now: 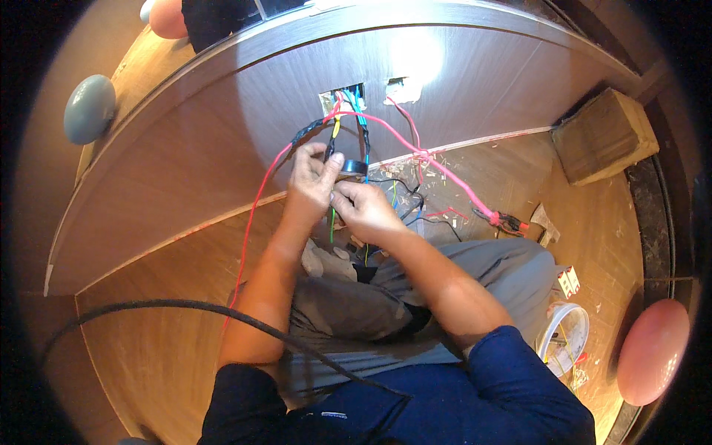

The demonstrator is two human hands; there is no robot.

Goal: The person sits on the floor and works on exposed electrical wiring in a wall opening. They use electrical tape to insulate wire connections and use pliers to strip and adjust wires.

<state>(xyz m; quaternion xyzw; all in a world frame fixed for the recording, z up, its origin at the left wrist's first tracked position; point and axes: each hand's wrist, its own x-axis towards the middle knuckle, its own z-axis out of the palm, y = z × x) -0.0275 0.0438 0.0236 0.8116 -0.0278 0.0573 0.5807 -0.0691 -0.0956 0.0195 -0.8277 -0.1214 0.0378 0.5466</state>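
Observation:
My left hand is closed, with thumb and fingers pinching a yellow-green wire at a stretch wrapped in black tape. Its green end hangs below my fingers. Close against it, my right hand has its fingers curled in at the lower edge of a roll of black electrical tape; my fingertips are partly hidden. Above them, red, blue and yellow wires come out of a square wall cutout. A red wire with a black-taped joint runs past my left hand, and a taped blue wire hangs behind the roll.
Pink-red wires trail right to pliers with red-black handles, near a hammer-like tool. A second cutout, wood chips, a wooden block, a white bucket and balloons surround me. A black cable crosses my left arm.

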